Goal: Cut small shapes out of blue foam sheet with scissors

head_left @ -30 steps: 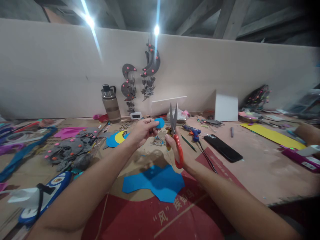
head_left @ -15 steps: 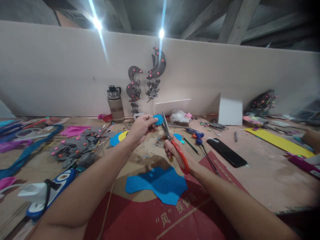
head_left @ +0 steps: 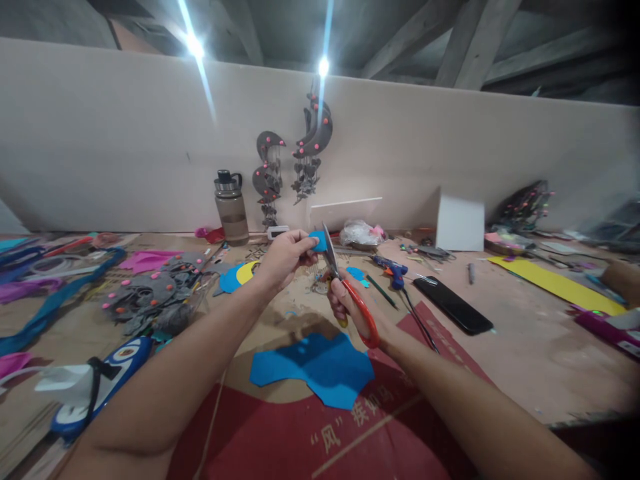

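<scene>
My left hand (head_left: pixel 287 257) pinches a small blue felt-like piece (head_left: pixel 318 241) between thumb and fingers. In my right hand (head_left: pixel 344 295) is a pair of scissors (head_left: pixel 365 317) with red-orange handles, its blades pointing up and away from me. The blades stand right at the right edge of the small piece; whether they grip it I cannot tell. Below both hands, a larger blue sheet (head_left: pixel 313 367) with a cut, irregular outline lies flat on the red and brown cardboard (head_left: pixel 260 427). Left of my left wrist lies a blue and yellow cutout (head_left: pixel 237 277), partly hidden by my forearm.
A glue gun (head_left: pixel 393 270), a dark pencil (head_left: pixel 383 292) and a black phone (head_left: pixel 453 305) lie to the right. A drink bottle (head_left: pixel 231 210) stands by the wall. Grey felt pieces (head_left: pixel 150 290) and a blue power strip (head_left: pixel 107 383) occupy the left side.
The small blue piece has turned in my left fingers and now shows a squarer outline. My right hand and the scissors have barely moved.
</scene>
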`<state>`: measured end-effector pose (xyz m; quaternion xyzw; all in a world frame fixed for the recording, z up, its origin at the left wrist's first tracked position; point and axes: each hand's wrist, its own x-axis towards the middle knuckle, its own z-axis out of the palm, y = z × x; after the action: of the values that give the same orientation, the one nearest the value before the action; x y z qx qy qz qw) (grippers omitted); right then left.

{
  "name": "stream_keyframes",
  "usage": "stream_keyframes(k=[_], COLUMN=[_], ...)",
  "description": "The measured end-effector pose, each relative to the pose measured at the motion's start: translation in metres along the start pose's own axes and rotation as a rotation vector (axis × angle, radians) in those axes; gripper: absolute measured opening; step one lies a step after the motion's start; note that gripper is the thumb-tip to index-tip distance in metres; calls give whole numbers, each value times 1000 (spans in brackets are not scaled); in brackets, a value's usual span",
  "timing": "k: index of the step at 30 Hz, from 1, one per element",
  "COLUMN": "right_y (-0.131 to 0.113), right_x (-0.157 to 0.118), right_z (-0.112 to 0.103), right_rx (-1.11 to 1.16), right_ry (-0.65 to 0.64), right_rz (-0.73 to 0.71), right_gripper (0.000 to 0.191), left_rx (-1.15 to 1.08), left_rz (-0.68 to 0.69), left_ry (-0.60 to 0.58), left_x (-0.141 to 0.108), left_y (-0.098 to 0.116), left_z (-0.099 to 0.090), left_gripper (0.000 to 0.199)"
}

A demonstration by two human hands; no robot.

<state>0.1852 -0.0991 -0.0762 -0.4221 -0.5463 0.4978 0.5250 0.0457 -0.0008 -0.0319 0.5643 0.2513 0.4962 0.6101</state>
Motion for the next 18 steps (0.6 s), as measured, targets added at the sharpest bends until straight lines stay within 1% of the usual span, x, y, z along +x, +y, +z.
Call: stream_keyframes(k=[5,12,18], right_y=[2,7,10], right_x=[0,1,1], right_z=[0,-4,-5], right_rx=[-9,-22,-33], right_ry=[4,0,30], right_rz=[7,3,2], right_gripper=[46,43,43], left_rx=[-8,-15,-11], left_rz=[3,2,8], left_ry=[2,23,25], left_x=[-1,-1,-1], left_y=[1,1,1], left_z=[1,3,3], left_gripper=[24,24,22])
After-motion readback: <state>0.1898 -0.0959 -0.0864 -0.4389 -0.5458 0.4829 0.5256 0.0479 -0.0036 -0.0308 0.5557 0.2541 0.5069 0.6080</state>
